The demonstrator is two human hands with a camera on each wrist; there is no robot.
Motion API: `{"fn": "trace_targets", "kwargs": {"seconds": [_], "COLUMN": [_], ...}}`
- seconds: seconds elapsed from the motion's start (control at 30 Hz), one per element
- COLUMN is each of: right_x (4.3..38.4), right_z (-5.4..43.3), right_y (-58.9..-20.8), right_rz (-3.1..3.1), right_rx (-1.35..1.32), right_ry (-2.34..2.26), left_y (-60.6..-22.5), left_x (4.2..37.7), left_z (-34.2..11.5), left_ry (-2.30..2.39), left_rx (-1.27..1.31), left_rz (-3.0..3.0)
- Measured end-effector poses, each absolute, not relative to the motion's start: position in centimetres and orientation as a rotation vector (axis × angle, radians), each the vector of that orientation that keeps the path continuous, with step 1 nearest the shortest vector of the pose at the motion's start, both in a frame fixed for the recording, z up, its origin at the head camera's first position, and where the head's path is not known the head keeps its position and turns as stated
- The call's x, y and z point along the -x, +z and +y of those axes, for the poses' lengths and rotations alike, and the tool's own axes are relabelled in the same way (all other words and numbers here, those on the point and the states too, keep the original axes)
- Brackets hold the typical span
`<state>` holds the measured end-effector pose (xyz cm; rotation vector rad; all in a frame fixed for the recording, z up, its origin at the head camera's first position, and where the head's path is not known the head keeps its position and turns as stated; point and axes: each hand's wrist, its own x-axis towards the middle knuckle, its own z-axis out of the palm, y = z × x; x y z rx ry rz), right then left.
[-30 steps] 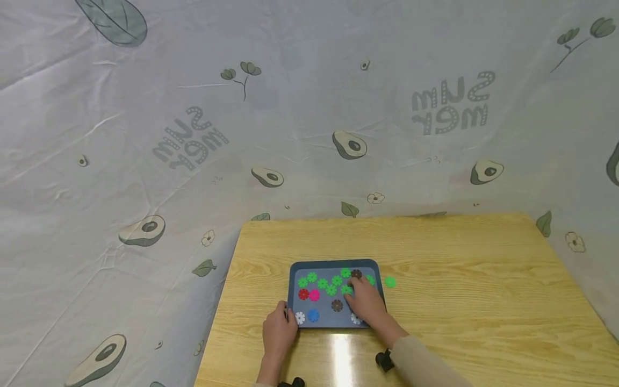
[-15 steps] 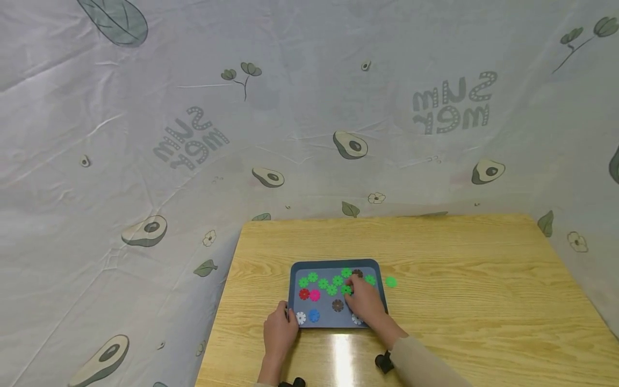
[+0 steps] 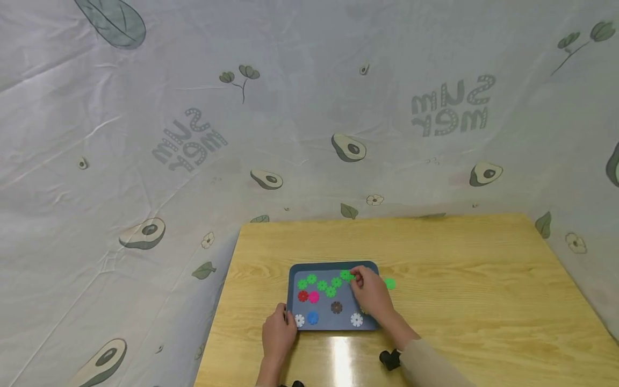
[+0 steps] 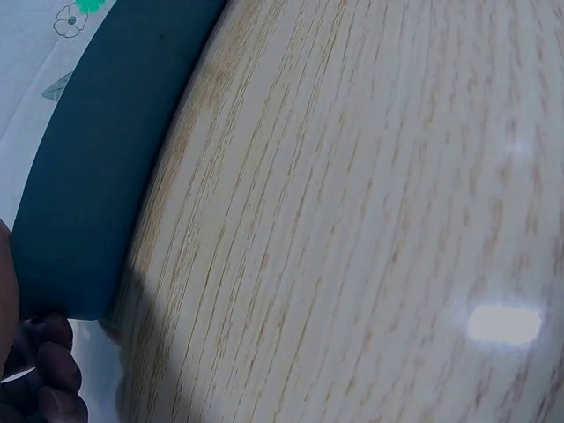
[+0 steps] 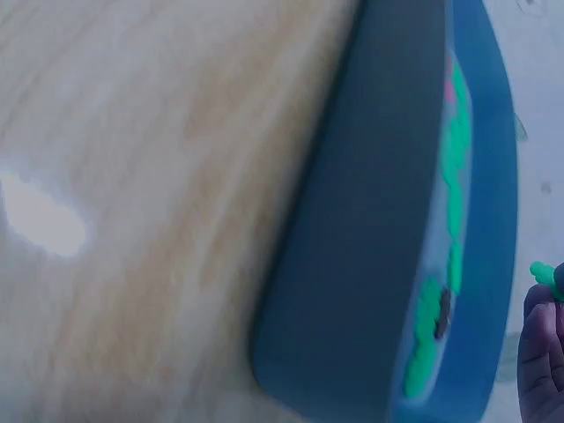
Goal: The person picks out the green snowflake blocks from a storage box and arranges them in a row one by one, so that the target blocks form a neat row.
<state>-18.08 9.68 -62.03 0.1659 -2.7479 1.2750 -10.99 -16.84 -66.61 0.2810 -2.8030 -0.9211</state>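
Observation:
My left hand (image 3: 279,330) grips the front left corner of a grey-blue tray (image 3: 333,265); in the left wrist view, curled fingers (image 4: 58,364) show at the corner of the tray wall (image 4: 97,167). Over the tray's right side, my right hand (image 3: 373,293) pinches a green notched plastic disc (image 5: 542,273), seen at its fingertips in the right wrist view. Several more green discs (image 3: 331,292) lie across the back of the tray. Red (image 3: 303,296) and pink (image 3: 314,297) discs lie left of the middle, and a brown disc (image 3: 336,307) nearer the front.
White (image 3: 357,320) and blue (image 3: 312,317) discs lie along the tray's front. A loose green disc (image 3: 390,283) is on the wooden table (image 3: 464,279), just right of the tray. A patterned cloth (image 3: 309,107) hangs behind the table.
My right hand has picked up a green disc from the right middle of the tray and moved right and slightly back. The front right white disc is uncovered. My left hand stays put.

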Motion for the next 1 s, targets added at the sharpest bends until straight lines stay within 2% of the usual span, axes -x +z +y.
{"fn": "trace_targets", "kwargs": {"seconds": [0.3, 0.7, 1.0], "right_x": [18.5, 18.2, 17.4], "right_z": [13.6, 18.8, 20.7], "right_y": [-61.7, -63.9, -65.4], "right_rz": [-2.743, -2.708, -2.736], "right_rx": [0.033, 0.188, 0.308], "right_ry": [1.305, 1.292, 1.302], "left_y": [-66.8, -67.2, -67.0], "left_x": [10.7, 10.7, 11.0], "left_z": [-17.0, -17.1, -16.9], "left_ry": [-0.928, -0.915, -0.946], "left_rx": [-0.307, -0.291, -0.323], "left_rz": [-2.833, -2.797, -2.817]}}
